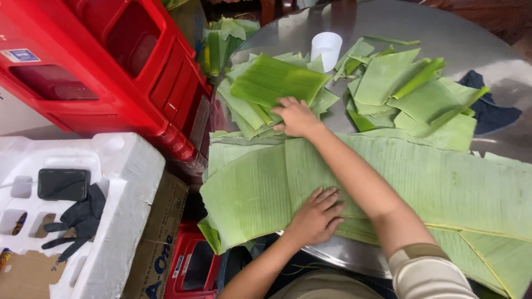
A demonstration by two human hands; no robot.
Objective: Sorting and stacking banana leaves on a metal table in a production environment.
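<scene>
— Two hands are at work on banana leaves spread over a round metal table (515, 72). Which one is out in front?

— The right hand (296, 117). That arm stretches across to the far side, and the hand lies flat and loose, fingers spread, on the near edge of a stack of cut leaf pieces (277, 83). It grips nothing; it only touches the top piece.

— And the other one?

— The left hand (317, 215) is near the body, palm down and fingers splayed, pressing on the big banana leaf (421, 182) close to the table's near edge. Nothing is clasped there either.

— How does that big leaf lie?

— Its long axis runs left to right across the near part of the table, from the left hand out to the right edge of the view. The stack sits just beyond it, touching or overlapping its far edge, so the right forearm crosses over the big leaf to reach it.

— So the stack is far and a little left of the left hand?

— Yes, and directly under the right fingertips. The right hand is plainly the nearer one to it.

— Anything else about?

— A second heap of leaf pieces (415, 94) lies to the far right, a white cup (326, 47) stands behind the stack, and a dark cloth (490, 111) lies at the right. Off the table to the left are red plastic crates (111, 61) and a white foam block (119, 182) carrying a black glove (77, 221).
</scene>
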